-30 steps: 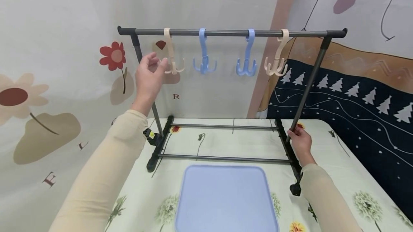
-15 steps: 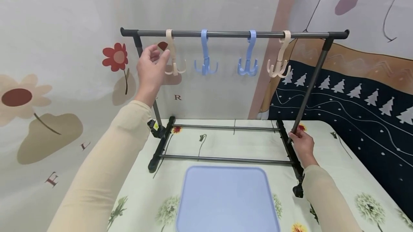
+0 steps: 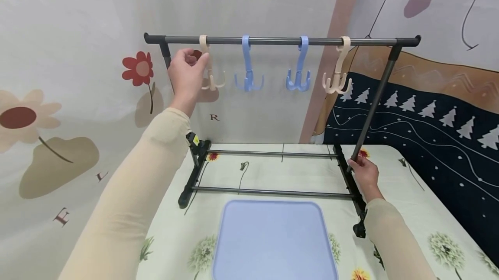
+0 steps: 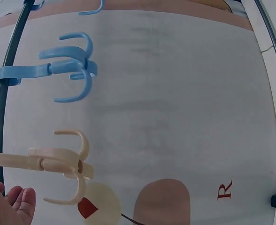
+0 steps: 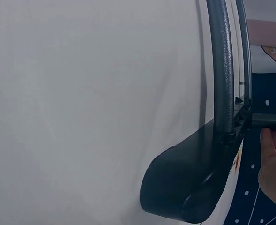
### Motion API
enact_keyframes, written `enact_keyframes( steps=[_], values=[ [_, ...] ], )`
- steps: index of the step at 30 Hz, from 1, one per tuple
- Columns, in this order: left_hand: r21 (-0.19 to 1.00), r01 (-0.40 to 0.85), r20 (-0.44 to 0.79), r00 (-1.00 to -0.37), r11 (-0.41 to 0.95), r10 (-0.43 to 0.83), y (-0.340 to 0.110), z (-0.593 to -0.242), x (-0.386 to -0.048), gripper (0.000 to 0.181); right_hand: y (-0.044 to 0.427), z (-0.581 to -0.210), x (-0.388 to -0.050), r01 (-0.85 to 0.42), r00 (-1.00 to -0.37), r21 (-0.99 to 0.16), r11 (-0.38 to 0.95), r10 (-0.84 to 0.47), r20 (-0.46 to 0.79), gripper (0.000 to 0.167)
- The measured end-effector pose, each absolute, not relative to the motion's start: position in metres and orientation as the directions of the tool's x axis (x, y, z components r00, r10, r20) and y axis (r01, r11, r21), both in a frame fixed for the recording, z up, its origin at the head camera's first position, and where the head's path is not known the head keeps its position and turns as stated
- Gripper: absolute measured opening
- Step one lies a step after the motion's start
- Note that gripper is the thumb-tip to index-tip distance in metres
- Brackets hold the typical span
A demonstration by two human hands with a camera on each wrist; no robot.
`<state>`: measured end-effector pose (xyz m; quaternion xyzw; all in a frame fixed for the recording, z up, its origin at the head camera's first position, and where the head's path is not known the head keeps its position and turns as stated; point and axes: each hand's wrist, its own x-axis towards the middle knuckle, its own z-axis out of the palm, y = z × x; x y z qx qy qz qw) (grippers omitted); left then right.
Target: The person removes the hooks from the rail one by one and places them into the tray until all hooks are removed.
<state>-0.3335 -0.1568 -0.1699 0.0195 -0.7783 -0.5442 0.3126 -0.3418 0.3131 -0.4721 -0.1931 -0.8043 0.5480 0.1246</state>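
A dark metal rack (image 3: 273, 41) stands on the table, and several four-pronged hooks hang from its top bar. My left hand (image 3: 187, 74) is raised beside the leftmost beige hook (image 3: 211, 72), fingers loosely bent and apart from the thumb. In the left wrist view, the thumb lies by the strap of that beige hook (image 4: 58, 161); whether it touches cannot be told. Two blue hooks (image 3: 247, 65) hang in the middle, and another beige hook (image 3: 338, 72) hangs at right. My right hand (image 3: 365, 174) grips the rack's right post (image 3: 372, 111) near its lower end.
A light blue tray (image 3: 274, 241) lies in front of the rack's base bars (image 3: 273, 191) on a flower-patterned cloth (image 3: 405, 210). Behind stands a printed curtain (image 3: 253, 128). A black foot (image 5: 184, 183) of the rack shows in the right wrist view.
My left hand has moved up and right, closer to the leftmost beige hook. My right hand keeps its hold on the post. The view has shifted slightly.
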Motion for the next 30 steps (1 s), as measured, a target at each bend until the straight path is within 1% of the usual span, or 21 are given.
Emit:
enact_keyframes(
  steps=[7,11,13,16,20,30],
  values=[
    [0.872,0.278,0.447,-0.789,0.404,-0.422,-0.143,-0.161,-0.339,0.040,0.313,-0.471,-0.342,0.169,-0.895,-0.936,0.310,0.445,-0.014,0.040],
    [0.882,0.229,0.410,-0.804,0.412,-0.431,-0.136,-0.161,-0.340,0.044,0.313,-0.471,-0.342,0.177,-0.893,-0.941,0.290,0.449,-0.030,0.039],
    [0.877,0.216,0.411,-0.801,0.430,-0.435,-0.133,-0.162,-0.341,0.045,0.312,-0.471,-0.342,0.183,-0.891,-0.942,0.281,0.453,-0.037,0.039],
    [0.863,0.214,0.434,-0.777,0.457,-0.456,-0.130,-0.163,-0.344,0.043,0.311,-0.471,-0.341,0.187,-0.888,-0.940,0.285,0.459,-0.038,0.039],
    [0.863,0.209,0.443,-0.753,0.461,-0.488,-0.128,-0.165,-0.348,0.038,0.310,-0.471,-0.340,0.184,-0.887,-0.938,0.295,0.461,-0.029,0.039],
    [0.862,0.206,0.454,-0.720,0.463,-0.526,-0.126,-0.172,-0.357,0.029,0.312,-0.473,-0.340,0.168,-0.888,-0.936,0.309,0.459,-0.008,0.040]
  ],
)
